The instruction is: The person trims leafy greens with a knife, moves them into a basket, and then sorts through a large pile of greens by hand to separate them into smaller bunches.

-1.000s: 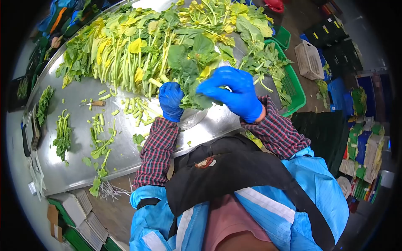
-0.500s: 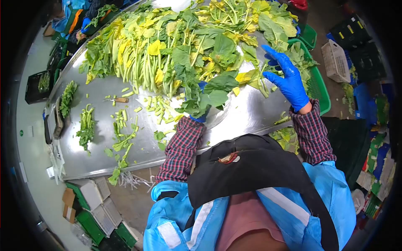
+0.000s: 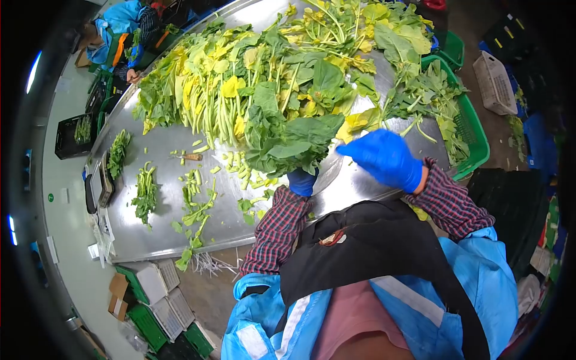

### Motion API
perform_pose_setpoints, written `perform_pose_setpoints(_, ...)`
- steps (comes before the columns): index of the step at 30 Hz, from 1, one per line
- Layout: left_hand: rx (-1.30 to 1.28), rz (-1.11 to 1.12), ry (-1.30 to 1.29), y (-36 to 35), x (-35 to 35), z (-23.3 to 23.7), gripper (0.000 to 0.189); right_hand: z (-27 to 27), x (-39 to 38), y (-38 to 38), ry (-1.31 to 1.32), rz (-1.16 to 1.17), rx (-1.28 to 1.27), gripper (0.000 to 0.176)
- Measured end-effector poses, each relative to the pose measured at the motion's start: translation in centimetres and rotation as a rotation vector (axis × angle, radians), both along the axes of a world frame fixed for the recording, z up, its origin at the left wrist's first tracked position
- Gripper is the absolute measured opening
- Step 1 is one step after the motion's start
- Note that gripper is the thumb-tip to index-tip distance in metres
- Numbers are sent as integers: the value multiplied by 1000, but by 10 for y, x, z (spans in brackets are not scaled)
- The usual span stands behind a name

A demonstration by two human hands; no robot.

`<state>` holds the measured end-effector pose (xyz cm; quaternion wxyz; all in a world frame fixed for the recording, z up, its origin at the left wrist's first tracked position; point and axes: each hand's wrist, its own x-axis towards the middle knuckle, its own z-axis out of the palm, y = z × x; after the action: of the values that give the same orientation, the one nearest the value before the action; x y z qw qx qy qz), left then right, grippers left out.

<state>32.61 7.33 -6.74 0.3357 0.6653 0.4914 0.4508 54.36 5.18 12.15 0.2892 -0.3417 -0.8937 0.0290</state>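
Note:
My left hand (image 3: 302, 182), in a blue glove, is closed round the base of a bunch of leafy greens (image 3: 294, 144); the leaves hide most of its fingers. My right hand (image 3: 387, 159), gloved alike, is to the right of the bunch with its fingers drawn together. Whether anything is between those fingertips is hidden. Just beyond them a yellow leaf (image 3: 358, 122) lies on the metal table (image 3: 354, 187). A large heap of green and yellowing greens (image 3: 210, 78) spreads across the far side. Cut stem pieces (image 3: 243, 168) lie left of my left hand.
A small knife with a wooden handle (image 3: 192, 156) lies among trimmings. Separate bunches (image 3: 146, 192) sit toward the left edge, near a scale-like device (image 3: 105, 183). A green basket (image 3: 480, 150) with leaves stands at right. Another person (image 3: 120, 30) works at the far left.
My right hand has come down and left toward the bunch, its spread fingers now drawn together. The bunch in my left hand appears fuller and more upright. The whole view has shifted slightly.

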Motion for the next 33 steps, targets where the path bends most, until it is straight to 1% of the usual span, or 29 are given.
perform_pose_setpoints(2,-170,-102,-392,1,2,11,58,-2,-8,-4,83,261,-156,41)
perform_pose_setpoints(3,-400,-219,-428,7,2,24,46,11,-12,-6,-47,281,-3,46)
perform_pose_setpoints(4,-968,-417,-1127,7,10,78,51,25,-18,-8,-180,301,144,51)
perform_pose_setpoints(5,-368,-525,-411,-6,22,79,51,23,-22,-5,-290,256,29,56)
perform_pose_setpoints(6,246,-515,341,-8,21,83,52,21,-21,1,-284,209,53,58)
perform_pose_setpoints(7,4,-702,250,-11,23,106,56,17,-22,4,-325,166,-31,59)
perform_pose_setpoints(8,29,-727,183,-9,27,97,57,11,-21,9,-363,142,-108,59)
perform_pose_setpoints(9,-117,-750,321,-14,25,110,55,4,-19,9,-399,168,-245,65)
perform_pose_setpoints(10,-270,-769,450,-19,22,123,53,-3,-18,5,-515,151,-306,72)
perform_pose_setpoints(11,-240,-744,471,-24,19,115,49,0,-21,3,-514,144,-444,68)
perform_pose_setpoints(12,-202,-730,495,-29,15,106,44,-17,-19,-1,-465,115,-464,56)
perform_pose_setpoints(13,-306,-694,551,-31,13,111,40,-20,-24,-1,-400,80,-514,41)
perform_pose_setpoints(14,-275,-657,541,-35,9,113,37,-28,-28,-1,-399,130,-509,41)
perform_pose_setpoints(16,-205,-441,506,-47,-1,115,39,-49,-38,4,-251,90,-486,33)
perform_pose_setpoints(17,-47,-267,442,-54,-12,112,43,-51,-47,8,-244,78,-513,28)
perform_pose_setpoints(18,116,-98,384,-61,-23,110,48,-57,-55,12,-235,109,-509,28)
perform_pose_setpoints(19,134,200,427,-73,-27,126,55,-66,-62,11,-141,45,-542,26)
perform_pose_setpoints(20,90,363,328,-79,-38,142,55,-71,-70,15,-45,-18,-589,24)
perform_pose_setpoints(22,-10,436,259,-101,-64,147,45,-72,-95,22,-19,-16,-607,25)
perform_pose_setpoints(23,-203,393,221,-113,-75,139,30,-78,-110,22,207,-34,-704,32)
perform_pose_setpoints(24,-421,225,-88,-121,-87,118,32,-83,-125,21,428,-50,-798,38)
perform_pose_setpoints(26,-526,196,-403,-123,-106,107,39,-78,-170,9,373,-108,-659,38)
perform_pose_setpoints(27,-505,207,-459,-118,-120,111,49,-66,-195,3,413,-61,-718,39)
perform_pose_setpoints(28,-515,275,-666,-114,-132,113,54,-58,-220,-3,451,-19,-774,39)
perform_pose_setpoints(29,-425,283,-779,-110,-150,116,55,-68,-244,-10,426,0,-768,39)
perform_pose_setpoints(30,-334,288,-892,-102,-171,128,55,-79,-271,-15,401,17,-761,39)
perform_pose_setpoints(31,-374,293,-926,-96,-195,134,46,-72,-303,-22,446,34,-805,39)
perform_pose_setpoints(32,-377,289,-939,-98,-218,124,46,-91,-329,-22,386,34,-789,41)
perform_pose_setpoints(33,-398,278,-997,-91,-250,115,45,-96,-361,-20,320,9,-789,42)
